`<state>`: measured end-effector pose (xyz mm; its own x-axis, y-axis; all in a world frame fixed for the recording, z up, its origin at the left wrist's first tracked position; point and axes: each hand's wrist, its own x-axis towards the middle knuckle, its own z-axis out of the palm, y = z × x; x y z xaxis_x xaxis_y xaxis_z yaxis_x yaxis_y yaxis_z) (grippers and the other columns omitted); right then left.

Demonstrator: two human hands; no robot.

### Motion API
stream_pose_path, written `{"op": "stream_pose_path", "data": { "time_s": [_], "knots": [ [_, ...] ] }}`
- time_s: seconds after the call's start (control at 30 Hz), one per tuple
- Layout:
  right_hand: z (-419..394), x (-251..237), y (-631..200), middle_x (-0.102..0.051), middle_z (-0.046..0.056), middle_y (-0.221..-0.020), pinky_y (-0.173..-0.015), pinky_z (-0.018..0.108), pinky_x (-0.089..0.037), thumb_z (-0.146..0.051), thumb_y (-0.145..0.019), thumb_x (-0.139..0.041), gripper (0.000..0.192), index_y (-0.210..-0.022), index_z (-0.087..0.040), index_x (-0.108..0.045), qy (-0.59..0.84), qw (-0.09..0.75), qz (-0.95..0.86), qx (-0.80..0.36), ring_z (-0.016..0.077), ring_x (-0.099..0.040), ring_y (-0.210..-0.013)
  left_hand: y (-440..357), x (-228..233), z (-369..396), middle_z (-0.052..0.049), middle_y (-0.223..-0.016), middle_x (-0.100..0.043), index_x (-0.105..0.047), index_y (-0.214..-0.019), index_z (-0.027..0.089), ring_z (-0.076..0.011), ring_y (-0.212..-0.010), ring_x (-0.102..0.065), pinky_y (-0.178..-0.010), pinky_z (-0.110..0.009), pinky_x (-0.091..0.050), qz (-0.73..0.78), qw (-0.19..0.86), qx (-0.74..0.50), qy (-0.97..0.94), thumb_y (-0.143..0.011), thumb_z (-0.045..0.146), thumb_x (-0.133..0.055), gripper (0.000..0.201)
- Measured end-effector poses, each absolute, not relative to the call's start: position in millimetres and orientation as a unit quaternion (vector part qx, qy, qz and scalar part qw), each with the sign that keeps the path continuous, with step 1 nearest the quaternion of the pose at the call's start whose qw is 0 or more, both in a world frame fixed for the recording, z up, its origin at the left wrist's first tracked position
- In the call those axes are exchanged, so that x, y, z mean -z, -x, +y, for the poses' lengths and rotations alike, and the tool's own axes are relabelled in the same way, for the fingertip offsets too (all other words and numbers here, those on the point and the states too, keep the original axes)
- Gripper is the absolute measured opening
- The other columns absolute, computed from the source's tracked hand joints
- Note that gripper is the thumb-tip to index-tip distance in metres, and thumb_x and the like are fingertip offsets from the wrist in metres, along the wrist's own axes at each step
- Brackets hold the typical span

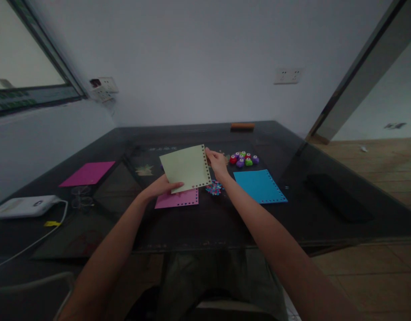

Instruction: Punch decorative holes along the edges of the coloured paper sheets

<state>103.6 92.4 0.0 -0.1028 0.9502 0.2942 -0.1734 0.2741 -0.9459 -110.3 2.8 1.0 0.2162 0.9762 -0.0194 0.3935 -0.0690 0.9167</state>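
Left hand (163, 186) fingers pinch the lower left edge of a pale green sheet (186, 168), thumb on top. Right hand (217, 163) fingers closed on the sheet's upper right corner. Sheet is lifted, tilted, above the dark counter (198, 223), with punched holes along its right and lower edges. Under it, partly covered, a pink sheet (178, 199) lies flat on the counter, holes along its edge. Just right of that, a small pile of coloured bits (213, 188). Blue sheet (259, 186) flat near the right forearm, holes on its edges. Cluster of small coloured punches (243, 158) behind it. Magenta sheet (88, 173) far left. White device (22, 206) with cable at the left edge. Orange-brown block (242, 126) at the far edge.
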Motion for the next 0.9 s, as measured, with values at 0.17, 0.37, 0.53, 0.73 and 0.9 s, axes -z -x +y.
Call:
{"op": "stream_pose_path", "data": {
  "time_s": [0.17,0.37,0.53,0.73,0.9],
  "knots": [
    [94.0,1.2,-104.3,-0.065,0.005,-0.072,-0.062,0.029,-0.046,-0.064,-0.069,-0.058,0.046,-0.067,-0.019,-0.063,0.343,0.577,-0.537,-0.511,0.0152,-0.058,-0.065,109.8,-5.0,2.1,-0.015,-0.108,-0.065,-0.056,-0.118,0.014,-0.0284,-0.098,-0.062,-0.077,-0.038,-0.054,0.528,0.425,-0.34,-0.652,-0.068,0.033,-0.069,0.055],
    [93.5,1.6,-104.6,-0.067,0.006,-0.072,-0.061,0.028,-0.048,-0.061,-0.069,-0.059,0.045,-0.07,-0.017,-0.064,0.36,0.567,-0.518,-0.53,0.0149,-0.06,-0.063,112.8,-2.6,4.2,-0.014,-0.105,-0.067,-0.059,-0.113,0.014,-0.0288,-0.098,-0.062,-0.082,-0.04,-0.052,0.525,0.421,-0.365,-0.643,-0.067,0.036,-0.069,0.052],
    [93.9,3.1,-104.8,-0.068,0.007,-0.075,-0.061,0.029,-0.048,-0.06,-0.073,-0.057,0.044,-0.072,-0.017,-0.065,0.371,0.562,-0.524,-0.521,0.0153,-0.061,-0.063,114.1,-3.2,5.1,-0.014,-0.114,-0.065,-0.06,-0.112,0.014,-0.0302,-0.103,-0.06,-0.09,-0.044,-0.048,0.536,0.415,-0.359,-0.642,-0.065,0.039,-0.071,0.054],
    [91.6,0.6,-104.5,-0.067,0.005,-0.068,-0.059,0.028,-0.048,-0.054,-0.073,-0.06,0.038,-0.068,-0.017,-0.064,0.357,0.567,-0.502,-0.546,0.0135,-0.06,-0.058,115.9,-7.2,6.2,-0.014,-0.121,-0.061,-0.06,-0.113,0.015,-0.0291,-0.11,-0.057,-0.098,-0.045,-0.042,0.531,0.401,-0.377,-0.644,-0.065,0.036,-0.071,0.053],
    [90.7,-2.0,-105.9,-0.067,0.005,-0.065,-0.058,0.027,-0.048,-0.048,-0.078,-0.058,0.034,-0.068,-0.016,-0.065,0.352,0.554,-0.488,-0.576,0.0133,-0.06,-0.056,119.5,-10.0,6.7,-0.013,-0.12,-0.062,-0.062,-0.11,0.016,-0.029,-0.111,-0.057,-0.1,-0.045,-0.041,0.532,0.387,-0.397,-0.641,-0.066,0.033,-0.07,0.048]
  ]
}}
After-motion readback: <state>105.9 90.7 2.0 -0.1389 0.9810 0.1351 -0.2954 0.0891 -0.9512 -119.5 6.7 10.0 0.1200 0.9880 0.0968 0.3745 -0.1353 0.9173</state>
